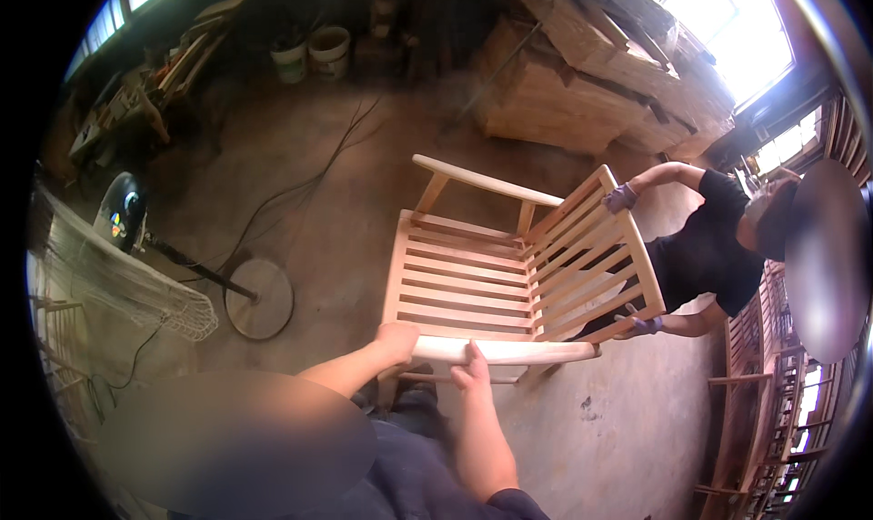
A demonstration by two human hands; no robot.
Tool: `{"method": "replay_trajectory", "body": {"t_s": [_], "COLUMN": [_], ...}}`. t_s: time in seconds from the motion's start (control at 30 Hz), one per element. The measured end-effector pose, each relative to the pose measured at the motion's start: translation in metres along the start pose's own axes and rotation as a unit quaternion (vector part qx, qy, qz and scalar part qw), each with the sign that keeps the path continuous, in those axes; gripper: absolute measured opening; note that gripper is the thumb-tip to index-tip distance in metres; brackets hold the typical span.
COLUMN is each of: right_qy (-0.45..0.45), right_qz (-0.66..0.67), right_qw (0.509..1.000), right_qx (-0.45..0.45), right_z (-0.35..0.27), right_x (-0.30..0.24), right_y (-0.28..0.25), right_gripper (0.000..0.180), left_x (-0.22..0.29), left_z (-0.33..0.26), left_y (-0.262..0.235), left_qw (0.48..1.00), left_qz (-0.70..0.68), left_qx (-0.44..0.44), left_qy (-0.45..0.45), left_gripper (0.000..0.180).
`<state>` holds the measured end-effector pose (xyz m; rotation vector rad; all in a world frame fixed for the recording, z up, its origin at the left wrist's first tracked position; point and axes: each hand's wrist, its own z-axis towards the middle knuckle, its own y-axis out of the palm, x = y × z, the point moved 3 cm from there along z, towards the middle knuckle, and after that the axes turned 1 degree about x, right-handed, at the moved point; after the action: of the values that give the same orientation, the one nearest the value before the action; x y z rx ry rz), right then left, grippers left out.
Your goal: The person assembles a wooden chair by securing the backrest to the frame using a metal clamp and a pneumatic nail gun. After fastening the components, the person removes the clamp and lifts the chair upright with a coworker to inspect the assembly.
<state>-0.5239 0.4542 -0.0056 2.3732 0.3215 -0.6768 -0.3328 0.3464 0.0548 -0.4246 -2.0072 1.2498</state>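
A pale wooden armchair [466, 275] with a slatted seat and slatted back stands in front of me, its back toward the right. My left hand [397, 342] is closed around the front end of its near armrest [518, 351]. Farther along that armrest, my right hand [471, 371] grips it from the near side, thumb on top; its other fingers are partly hidden. A co-worker [696, 247] at the right holds the backrest frame, one gloved hand [621, 198] at its far upper corner and the other gloved hand [644, 325] at the near corner.
A pedestal fan [259, 297] with a round base stands at the left beside white netting [127, 270]. Dark cables [314, 176] run over the concrete floor. Stacked timber [564, 102], buckets [328, 53] and a scrap-wood pile [150, 93] stand at the back. Wooden racks [750, 393] line the right.
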Motion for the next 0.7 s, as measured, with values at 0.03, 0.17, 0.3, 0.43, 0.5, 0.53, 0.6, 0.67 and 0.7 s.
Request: {"method": "replay_trajectory", "body": {"t_s": [0.03, 0.17, 0.3, 0.43, 0.5, 0.53, 0.6, 0.67, 0.7], "right_qy": [0.021, 0.069, 0.110, 0.063, 0.028, 0.058, 0.086, 0.066, 0.060], "right_qz": [-0.031, -0.143, -0.214, -0.048, -0.057, -0.077, -0.025, -0.032, -0.075], "right_qw": [0.999, 0.987, 0.970, 0.997, 0.997, 0.995, 0.994, 0.997, 0.995], "right_qx": [0.012, 0.028, 0.037, 0.022, 0.049, 0.029, 0.059, 0.022, 0.024], "right_z": [0.005, 0.005, 0.001, 0.060, 0.072, 0.053, 0.030, 0.025, 0.003], "right_x": [-0.008, -0.020, -0.005, -0.001, 0.016, 0.052, 0.092, 0.098, 0.120], "right_y": [-0.012, -0.038, -0.055, -0.114, -0.150, -0.161, -0.154, -0.169, -0.175], "right_gripper": [0.033, 0.040, 0.048, 0.050, 0.041, 0.039, 0.028, 0.025, 0.028], "left_x": [0.007, 0.036, 0.048, 0.075, 0.077, 0.077, 0.096, 0.133, 0.168], "left_z": [0.001, -0.015, -0.082, -0.193, -0.294, -0.380, -0.534, -0.670, -0.754], "left_y": [0.008, 0.021, 0.054, 0.128, 0.199, 0.245, 0.319, 0.381, 0.432], "left_qw": [1.000, 0.995, 0.981, 0.965, 0.955, 0.939, 0.898, 0.845, 0.788], "left_qz": [0.005, 0.041, -0.022, -0.085, -0.180, -0.191, -0.205, -0.236, -0.263], "left_qx": [0.011, 0.075, 0.141, 0.216, 0.125, 0.093, -0.013, -0.091, -0.134], "left_qy": [-0.003, -0.053, -0.131, -0.124, -0.198, -0.270, -0.390, -0.472, -0.541], "left_gripper": [0.045, 0.046, 0.078, 0.087, 0.080, 0.075, 0.059, 0.052, 0.053]}}
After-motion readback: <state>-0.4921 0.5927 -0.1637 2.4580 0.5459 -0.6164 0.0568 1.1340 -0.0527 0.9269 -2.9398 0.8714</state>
